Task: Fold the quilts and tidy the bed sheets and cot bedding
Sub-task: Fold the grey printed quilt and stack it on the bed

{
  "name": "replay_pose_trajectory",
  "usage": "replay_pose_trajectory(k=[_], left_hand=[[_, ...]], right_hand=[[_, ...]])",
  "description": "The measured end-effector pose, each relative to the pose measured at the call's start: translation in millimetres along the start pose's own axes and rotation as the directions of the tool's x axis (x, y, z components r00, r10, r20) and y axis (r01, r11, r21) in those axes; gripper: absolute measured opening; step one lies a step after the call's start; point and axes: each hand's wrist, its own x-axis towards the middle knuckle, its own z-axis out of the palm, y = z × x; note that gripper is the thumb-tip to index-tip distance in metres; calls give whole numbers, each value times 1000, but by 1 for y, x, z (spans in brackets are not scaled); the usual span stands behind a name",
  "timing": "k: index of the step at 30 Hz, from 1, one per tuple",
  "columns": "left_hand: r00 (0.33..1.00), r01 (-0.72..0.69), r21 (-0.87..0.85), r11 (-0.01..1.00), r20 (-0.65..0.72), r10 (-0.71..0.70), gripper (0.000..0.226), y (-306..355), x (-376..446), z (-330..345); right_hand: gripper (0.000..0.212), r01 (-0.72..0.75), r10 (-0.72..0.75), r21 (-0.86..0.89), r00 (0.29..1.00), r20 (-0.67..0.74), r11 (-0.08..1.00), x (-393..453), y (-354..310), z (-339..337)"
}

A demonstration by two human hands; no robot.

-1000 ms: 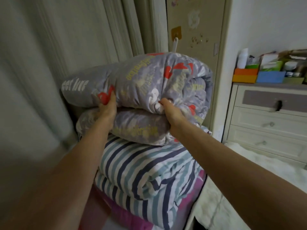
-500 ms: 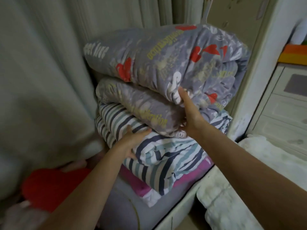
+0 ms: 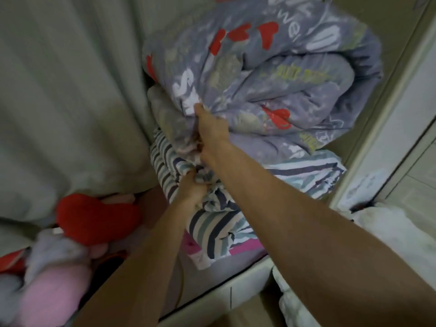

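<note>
A folded grey quilt (image 3: 278, 74) with red hearts and white lettering lies on top of a folded striped quilt (image 3: 212, 227), stacked over a pink layer (image 3: 243, 250). My right hand (image 3: 211, 131) grips the grey quilt's front fold, fingers buried in the cloth. My left hand (image 3: 194, 190) sits just below it and clutches a bunch of the striped quilt's fabric.
A pale curtain (image 3: 70, 102) hangs close on the left. Red (image 3: 94, 218) and pink soft items (image 3: 52, 296) lie at the lower left. A white door frame (image 3: 387, 128) stands on the right, with white fluffy bedding (image 3: 387, 234) below it and a white cot rail (image 3: 221, 291) in front.
My view has dropped and moved closer to the stack. My left hand went from resting flat on the striped quilt to clutching its fabric. My right hand now grips the grey quilt's fold.
</note>
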Motion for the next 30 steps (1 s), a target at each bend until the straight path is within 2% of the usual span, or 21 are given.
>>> replay_pose_trajectory(k=[2,4,6,7,8,9,11,13,14,16,17,18,19,20,21,23,25,26,28,29,30], left_hand=[[997,16,6,1000,78,-17,42,-4,-4,-35],[985,101,-87,991,147,-88,20,6,-12,-70],[994,100,-162,982,51,-93,17,30,-11,-84],[998,20,-129,991,-50,-26,27,47,-10,-82],[980,-116,-11,993,-164,112,44,64,-10,-76],[923,-268,145,952,-245,297,58,82,-14,-70],[716,-527,429,734,-242,655,70,116,-26,-52],[548,-644,590,487,-88,832,73,138,-38,-34],[481,-668,645,371,-7,877,73,149,-45,-20],[375,-653,736,179,108,921,77,171,-51,7],[347,-620,779,93,166,923,80,184,-52,26],[336,-576,817,9,227,914,83,194,-51,43],[336,-520,851,-70,279,900,88,205,-50,61],[336,-464,874,-146,326,884,95,216,-48,80],[351,-404,893,-197,350,868,100,225,-44,101],[396,-299,922,-246,355,847,104,237,-35,135],[464,-230,944,-238,321,826,102,242,-21,162],[489,-228,949,-217,305,817,100,242,-17,171],[488,-262,948,-179,290,823,85,240,-10,185],[453,-283,944,-172,290,843,72,238,-8,186],[402,-286,942,-173,282,871,61,236,-6,186]], right_hand=[[51,-74,74,-1,996,41,997,-4,30,-14],[52,-127,127,-1,988,93,992,-11,46,-26],[59,-181,177,10,971,160,984,-11,46,-31],[61,-204,195,21,958,210,979,-13,41,-34],[60,-228,213,27,941,264,973,-17,34,-39],[58,-236,227,-10,923,312,972,-19,26,-46],[53,-224,271,-163,877,396,961,-19,12,-71],[50,-140,295,-348,844,447,927,-17,1,-101],[48,-58,264,-427,859,440,902,-16,-6,-119],[31,122,22,-496,961,275,860,-5,-18,-153],[21,212,-183,-535,977,107,818,5,-27,-177],[14,289,-399,-592,915,-59,752,15,-34,-199],[14,335,-581,-687,799,-157,645,24,-42,-220],[25,342,-698,-797,703,-134,498,35,-48,-241],[39,338,-742,-881,670,-22,332,48,-51,-260],[67,373,-693,-927,680,239,46,70,-53,-288],[84,455,-647,-871,610,457,-186,85,-51,-307],[83,502,-626,-808,532,569,-308,91,-48,-312],[66,596,-565,-626,320,760,-504,104,-43,-323],[58,627,-545,-542,214,811,-560,107,-38,-324],[54,653,-515,-478,153,843,-588,109,-34,-324]])
